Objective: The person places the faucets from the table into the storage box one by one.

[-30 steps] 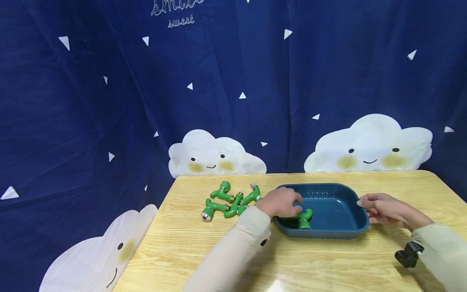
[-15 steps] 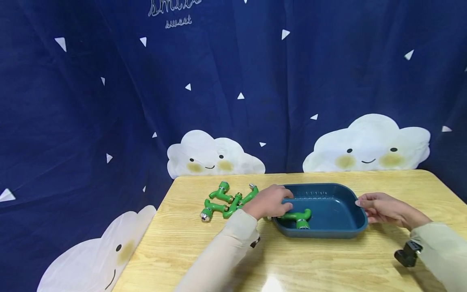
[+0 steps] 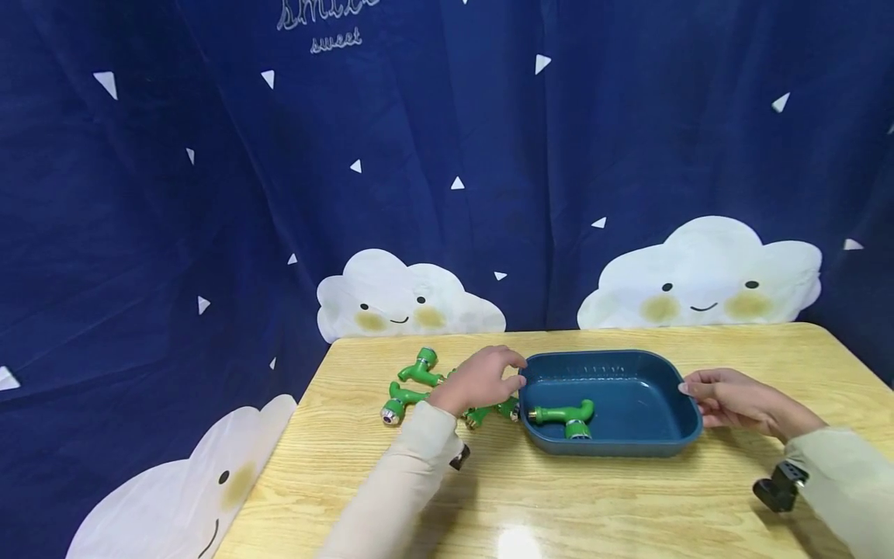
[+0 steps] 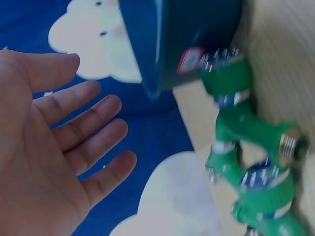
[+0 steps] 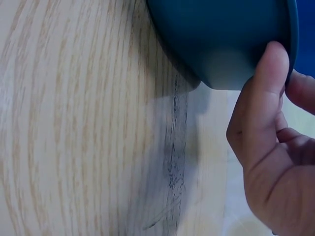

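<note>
A dark blue plastic basin stands on the table. My right hand pinches its right rim between thumb and fingers, as the right wrist view also shows. Inside the basin, at its left end, lies one green tap with a brass threaded end. My left hand hovers by the basin's left rim, over the loose taps. In the left wrist view its fingers are spread and relaxed, with nothing held. Below it, green taps with chrome ends lie close together beside the basin wall, partly hidden by the hand in the head view.
Further left on the wooden table lie more green taps, one at the back and one nearer. A navy curtain with white clouds hangs behind the table's back edge.
My left hand has moved left, from over the basin to above the loose taps outside it. The tap in the basin has come into full view. My right hand keeps its hold on the rim.
</note>
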`<state>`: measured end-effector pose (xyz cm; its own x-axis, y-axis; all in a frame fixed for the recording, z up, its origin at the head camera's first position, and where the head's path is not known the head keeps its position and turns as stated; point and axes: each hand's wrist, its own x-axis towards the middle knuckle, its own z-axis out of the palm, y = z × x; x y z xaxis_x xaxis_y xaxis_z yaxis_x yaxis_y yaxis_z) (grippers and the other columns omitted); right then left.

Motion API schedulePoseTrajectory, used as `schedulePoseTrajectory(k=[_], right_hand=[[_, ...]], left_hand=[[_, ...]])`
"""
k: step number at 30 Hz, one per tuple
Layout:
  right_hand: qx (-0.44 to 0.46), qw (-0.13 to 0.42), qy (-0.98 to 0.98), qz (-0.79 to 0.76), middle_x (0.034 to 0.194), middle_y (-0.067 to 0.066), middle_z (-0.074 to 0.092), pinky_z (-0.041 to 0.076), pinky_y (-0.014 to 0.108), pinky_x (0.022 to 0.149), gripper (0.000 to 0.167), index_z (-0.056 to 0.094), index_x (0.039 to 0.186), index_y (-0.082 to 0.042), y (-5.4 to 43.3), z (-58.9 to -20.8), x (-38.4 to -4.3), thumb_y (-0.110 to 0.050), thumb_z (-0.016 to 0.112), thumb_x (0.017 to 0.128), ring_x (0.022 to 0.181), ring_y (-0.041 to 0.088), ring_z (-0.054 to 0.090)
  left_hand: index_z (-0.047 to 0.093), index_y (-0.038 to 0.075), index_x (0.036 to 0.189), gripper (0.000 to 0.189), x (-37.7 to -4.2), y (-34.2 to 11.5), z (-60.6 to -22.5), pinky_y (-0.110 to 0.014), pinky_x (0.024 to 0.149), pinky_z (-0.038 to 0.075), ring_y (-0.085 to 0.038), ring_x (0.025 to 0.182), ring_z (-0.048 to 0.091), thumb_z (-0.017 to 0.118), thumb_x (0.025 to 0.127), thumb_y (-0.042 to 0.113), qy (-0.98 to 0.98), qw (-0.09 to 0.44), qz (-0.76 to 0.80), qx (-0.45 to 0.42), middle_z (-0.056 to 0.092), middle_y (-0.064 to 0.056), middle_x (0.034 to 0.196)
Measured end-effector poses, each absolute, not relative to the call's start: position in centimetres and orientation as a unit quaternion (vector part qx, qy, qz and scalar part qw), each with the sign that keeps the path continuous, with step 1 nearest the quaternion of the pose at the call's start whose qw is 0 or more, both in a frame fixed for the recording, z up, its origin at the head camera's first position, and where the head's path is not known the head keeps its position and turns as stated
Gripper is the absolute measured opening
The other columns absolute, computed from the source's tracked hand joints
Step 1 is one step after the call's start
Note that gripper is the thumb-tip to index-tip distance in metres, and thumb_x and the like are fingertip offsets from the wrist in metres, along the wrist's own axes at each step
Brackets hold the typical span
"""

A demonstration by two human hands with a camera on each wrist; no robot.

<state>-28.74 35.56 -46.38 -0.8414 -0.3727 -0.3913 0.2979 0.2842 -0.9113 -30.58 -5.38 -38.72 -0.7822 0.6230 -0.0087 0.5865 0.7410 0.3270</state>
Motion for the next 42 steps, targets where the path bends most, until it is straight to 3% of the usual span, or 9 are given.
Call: schedulePoseTrajectory(k=[15,25,31,42], right_hand=[[-0.009,0.282,0.748,-0.601,0.079,-0.001,0.061,0.061,0.028,0.069,0.018,0.054,0.109,-0.003,35.4,-46.3,-28.8,-0.020,0.048,0.105,0.071,0.008,0.065],[-0.012,0.279,0.753,-0.596,0.079,-0.001,0.060,0.061,0.028,0.070,0.020,0.054,0.111,-0.002,35.2,-46.0,-28.6,-0.019,0.048,0.105,0.072,0.008,0.065],[-0.011,0.278,0.755,-0.594,0.078,-0.001,0.059,0.061,0.029,0.071,0.020,0.055,0.110,-0.001,35.3,-46.0,-28.6,-0.019,0.048,0.105,0.073,0.008,0.065],[-0.013,0.278,0.756,-0.593,0.077,-0.003,0.057,0.061,0.029,0.072,0.020,0.054,0.110,-0.001,35.3,-46.1,-28.7,-0.019,0.047,0.105,0.073,0.008,0.063]], left_hand=[[0.062,0.009,0.133,0.037,-30.6,-9.1,-38.3,-0.039,0.109,0.046,-0.024,0.130,0.057,0.052,0.102,0.027,0.936,0.073,0.166,0.301,0.063,-0.006,0.135],[0.064,0.009,0.130,0.036,-30.4,-8.8,-39.4,-0.039,0.112,0.044,-0.025,0.135,0.054,0.054,0.101,0.026,0.942,0.067,0.155,0.291,0.064,-0.006,0.135],[0.066,0.011,0.128,0.034,-30.4,-8.5,-40.8,-0.040,0.105,0.049,-0.024,0.126,0.060,0.056,0.100,0.027,0.954,0.062,0.132,0.263,0.067,-0.004,0.131],[0.063,0.009,0.131,0.035,-30.2,-7.9,-42.1,-0.039,0.105,0.049,-0.024,0.125,0.060,0.056,0.101,0.025,0.954,0.084,0.139,0.253,0.065,-0.005,0.132]])
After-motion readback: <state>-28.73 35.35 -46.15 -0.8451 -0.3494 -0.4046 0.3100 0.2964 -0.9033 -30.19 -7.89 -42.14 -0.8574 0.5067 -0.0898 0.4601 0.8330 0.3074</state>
